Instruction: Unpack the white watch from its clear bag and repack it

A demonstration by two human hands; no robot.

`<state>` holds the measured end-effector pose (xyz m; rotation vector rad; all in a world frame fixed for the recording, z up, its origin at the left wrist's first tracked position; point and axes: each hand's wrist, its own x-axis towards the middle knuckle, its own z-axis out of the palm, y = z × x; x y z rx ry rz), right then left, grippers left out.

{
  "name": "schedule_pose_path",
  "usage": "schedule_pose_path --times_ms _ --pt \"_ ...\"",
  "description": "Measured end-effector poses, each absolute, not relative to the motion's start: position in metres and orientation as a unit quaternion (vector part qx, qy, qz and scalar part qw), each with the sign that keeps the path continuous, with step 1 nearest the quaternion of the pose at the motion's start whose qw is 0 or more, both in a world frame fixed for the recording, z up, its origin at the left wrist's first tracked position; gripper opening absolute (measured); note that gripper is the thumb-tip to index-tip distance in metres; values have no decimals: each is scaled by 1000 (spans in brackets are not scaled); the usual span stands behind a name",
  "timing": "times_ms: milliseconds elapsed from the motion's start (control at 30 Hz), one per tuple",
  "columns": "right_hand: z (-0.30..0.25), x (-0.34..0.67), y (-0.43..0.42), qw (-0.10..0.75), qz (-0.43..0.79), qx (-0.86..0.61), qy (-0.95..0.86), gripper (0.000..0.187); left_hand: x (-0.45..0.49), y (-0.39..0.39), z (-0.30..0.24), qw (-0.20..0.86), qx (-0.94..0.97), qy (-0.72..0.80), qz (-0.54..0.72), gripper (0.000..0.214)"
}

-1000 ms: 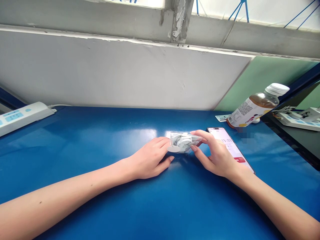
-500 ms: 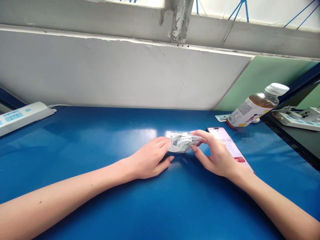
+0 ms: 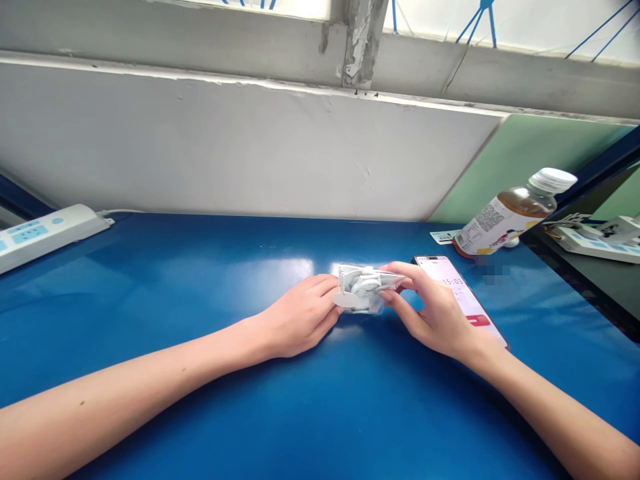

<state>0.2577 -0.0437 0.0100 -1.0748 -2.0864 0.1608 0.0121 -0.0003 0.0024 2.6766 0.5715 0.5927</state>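
Note:
A small clear plastic bag [image 3: 363, 288] with a white coiled item inside, perhaps a cable, is held just above the blue table [image 3: 320, 413]. A pale oval patch shows at its lower left. My left hand [image 3: 300, 319] grips the bag's left edge, thumb closed in against it and the other fingertips partly hidden behind it. At the right edge, my right hand [image 3: 433, 307] pinches the bag between thumb and fingers.
A phone [image 3: 463, 297] showing a timer lies partly under my right hand. Behind it stand a bottle [image 3: 507, 217] of brown drink and a small card [image 3: 443, 237]. Power strips sit at the far left [image 3: 50, 233] and far right [image 3: 600, 240].
My left thumb has closed in onto the bag's left edge. The bag has tilted slightly, showing more of its lower part. My right hand has hardly moved.

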Motion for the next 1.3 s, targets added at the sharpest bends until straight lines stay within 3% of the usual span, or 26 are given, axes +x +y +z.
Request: schedule_pose_path --times_ms 167,333,500,667,800,1000,1133,1233,1300 --pt "11 257 -45 385 211 -446 -780 31 11 -2 3 193 927 222 232 25" --pt "16 255 -47 332 318 -494 -738 33 8 -2 -7 188 903 282 265 73" --pt "21 252 -46 296 332 -525 -725 31 6 -3 -10 188 900 287 268 99" --pt "20 252 -46 268 281 -535 -750 32 6 -2 -6 175 921 257 233 107" --pt "19 253 -45 228 200 -554 -775 28 6 -3 -4 170 930 251 206 102" --pt "12 254 -42 176 115 -566 -797 25 5 -3 0 155 943 242 167 59" --pt "9 255 -42 193 64 -571 -795 22 7 -3 -1 137 944 262 144 58" --pt "10 256 -43 198 43 -526 -826 33 9 -2 -5 116 934 297 161 60" --pt "11 255 -44 173 50 -478 -860 51 10 -3 -7 101 926 313 184 60"
